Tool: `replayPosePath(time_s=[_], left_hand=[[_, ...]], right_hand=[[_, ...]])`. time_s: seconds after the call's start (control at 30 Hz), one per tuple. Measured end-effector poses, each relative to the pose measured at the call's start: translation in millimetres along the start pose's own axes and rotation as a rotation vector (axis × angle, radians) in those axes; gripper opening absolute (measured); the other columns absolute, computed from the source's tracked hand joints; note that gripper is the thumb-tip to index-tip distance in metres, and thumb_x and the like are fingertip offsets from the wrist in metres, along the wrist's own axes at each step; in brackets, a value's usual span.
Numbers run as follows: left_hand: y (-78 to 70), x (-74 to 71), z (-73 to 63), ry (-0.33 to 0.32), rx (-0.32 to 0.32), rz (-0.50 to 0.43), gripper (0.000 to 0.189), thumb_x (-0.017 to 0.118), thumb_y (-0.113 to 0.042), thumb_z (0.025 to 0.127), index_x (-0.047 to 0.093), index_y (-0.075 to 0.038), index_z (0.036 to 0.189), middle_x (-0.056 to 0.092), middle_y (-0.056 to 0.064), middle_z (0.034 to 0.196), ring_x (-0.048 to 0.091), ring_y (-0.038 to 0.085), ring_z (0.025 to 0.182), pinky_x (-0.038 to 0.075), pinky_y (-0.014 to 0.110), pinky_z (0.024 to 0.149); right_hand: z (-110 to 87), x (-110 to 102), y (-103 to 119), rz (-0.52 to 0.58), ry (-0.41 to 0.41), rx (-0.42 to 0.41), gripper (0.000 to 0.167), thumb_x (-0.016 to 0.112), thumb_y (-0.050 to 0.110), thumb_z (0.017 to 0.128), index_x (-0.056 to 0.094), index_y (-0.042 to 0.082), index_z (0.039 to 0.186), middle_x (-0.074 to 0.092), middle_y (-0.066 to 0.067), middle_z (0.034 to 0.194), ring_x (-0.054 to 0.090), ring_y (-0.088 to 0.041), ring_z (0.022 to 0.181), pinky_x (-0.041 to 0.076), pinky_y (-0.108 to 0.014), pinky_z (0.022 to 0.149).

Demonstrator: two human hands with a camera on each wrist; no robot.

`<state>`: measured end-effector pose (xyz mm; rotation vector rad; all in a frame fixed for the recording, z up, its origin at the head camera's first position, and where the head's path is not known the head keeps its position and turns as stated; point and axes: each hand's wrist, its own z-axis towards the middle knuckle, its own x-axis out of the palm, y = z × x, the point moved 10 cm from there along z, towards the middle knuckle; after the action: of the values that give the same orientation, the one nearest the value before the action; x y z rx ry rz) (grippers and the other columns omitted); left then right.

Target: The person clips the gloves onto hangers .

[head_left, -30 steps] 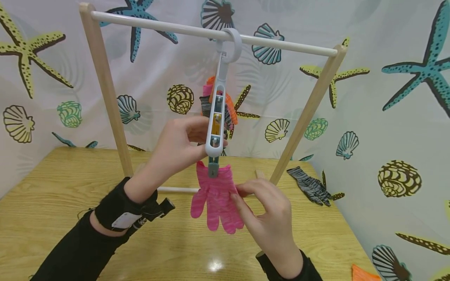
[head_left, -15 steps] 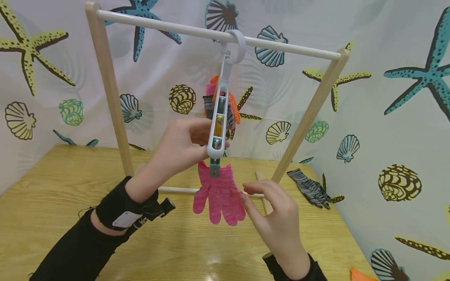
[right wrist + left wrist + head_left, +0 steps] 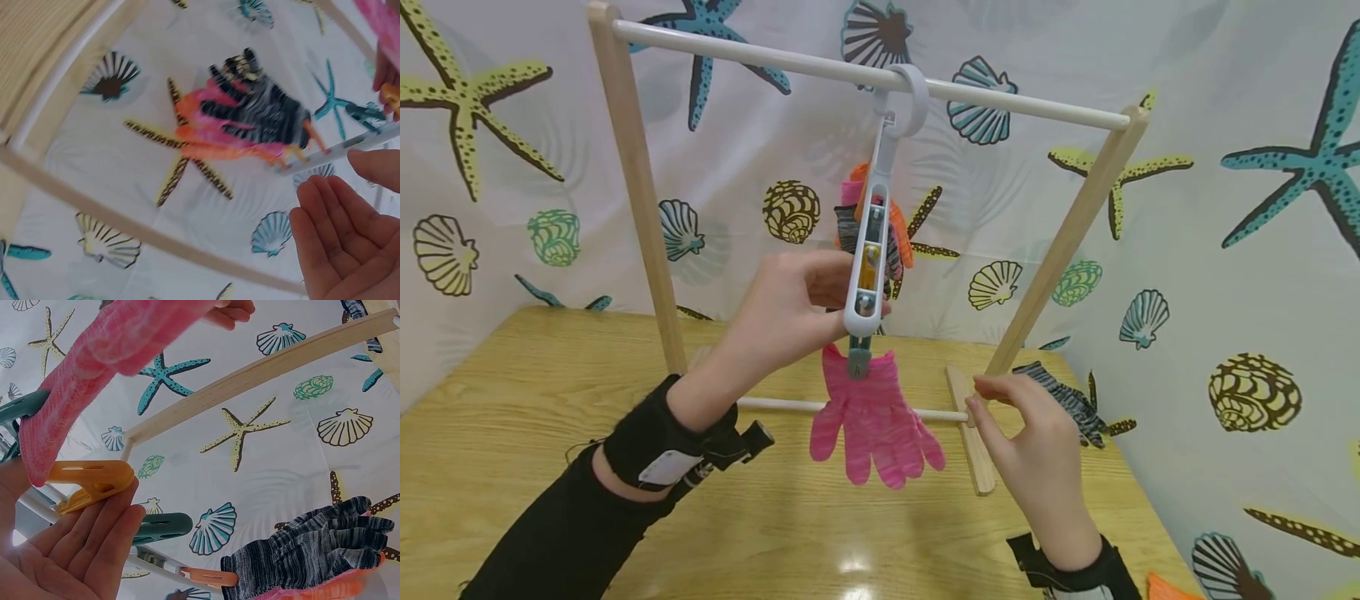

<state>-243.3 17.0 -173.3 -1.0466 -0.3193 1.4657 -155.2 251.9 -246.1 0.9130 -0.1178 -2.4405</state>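
My left hand [image 3: 778, 312] holds around the near end of a white clip hanger [image 3: 868, 275]; its thumb and fingers pass partly behind the hanger. In the left wrist view, its fingertips touch a yellow clip [image 3: 94, 478]. A pink knit glove [image 3: 876, 425] hangs fingers down below, its cuff caught in a grey-green clip [image 3: 859, 360] at the hanger's end. My right hand [image 3: 1037, 437] is off to the glove's right, holding nothing, thumb and fingers apart. Behind the hanger, black-and-white striped gloves [image 3: 306, 550] hang with pink and orange ones.
The hanger hooks over the white rail [image 3: 775, 58] of a wooden-legged rack [image 3: 640, 175] on a wooden table [image 3: 535, 417]. A striped glove [image 3: 1075, 408] lies at the back right, partly behind my right hand. Something orange [image 3: 1167, 587] shows at the lower right edge.
My right hand has let go of the pink glove's edge and moved right, away from it. The glove's fingers now hang spread. My left hand stays at the hanger.
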Motion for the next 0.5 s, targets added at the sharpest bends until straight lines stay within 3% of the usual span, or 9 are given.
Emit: replayPosePath(time_s=[0.2, 0.5], left_hand=[[-1.0, -0.7, -0.6, -0.001, 0.003, -0.004, 0.029, 0.088, -0.01, 0.086, 0.079, -0.005, 0.114, 0.08, 0.008, 0.102, 0.08, 0.017, 0.088, 0.065, 0.034, 0.085], [-2.5, -1.8, -0.9, -0.001, 0.017, -0.002, 0.028, 0.088, -0.01, 0.087, 0.079, -0.004, 0.113, 0.081, 0.007, 0.1, 0.08, 0.015, 0.084, 0.063, 0.025, 0.08]], right_hand=[[0.2, 4, -36, -0.072, 0.029, 0.06, 0.023, 0.087, -0.001, 0.084, 0.078, 0.0, 0.105, 0.079, -0.014, 0.097, 0.078, -0.03, 0.085, 0.062, -0.048, 0.074], [-4.0, 15, -86, -0.108, 0.128, 0.175, 0.022, 0.084, 0.003, 0.09, 0.077, -0.004, 0.11, 0.078, -0.022, 0.099, 0.076, -0.039, 0.085, 0.062, -0.057, 0.076]])
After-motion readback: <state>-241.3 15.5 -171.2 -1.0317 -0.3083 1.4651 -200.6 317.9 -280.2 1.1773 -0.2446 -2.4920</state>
